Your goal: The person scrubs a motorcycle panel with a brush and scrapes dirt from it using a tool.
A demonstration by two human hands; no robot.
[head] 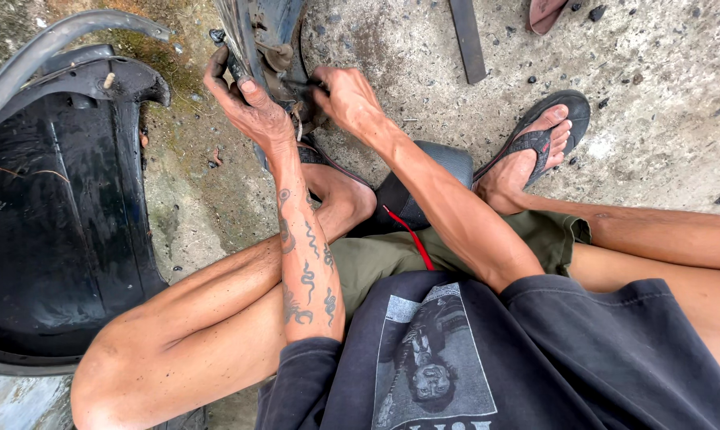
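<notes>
A dirty blue-grey metal vehicle part (266,40) stands on the ground at the top of the view, in front of my crossed legs. My left hand (244,99) grips its lower left edge, fingers wrapped around the metal. My right hand (346,97) reaches in from the right and pinches something small at the part's lower fitting (300,107); what it holds is hidden by the fingers. Both hands are grimy.
A large black plastic vehicle panel (53,215) lies to my left with a curved black trim piece (57,36). A dark metal bar (467,40) lies on the concrete at the top. My sandalled right foot (539,147) rests beside a small dark seat (424,187).
</notes>
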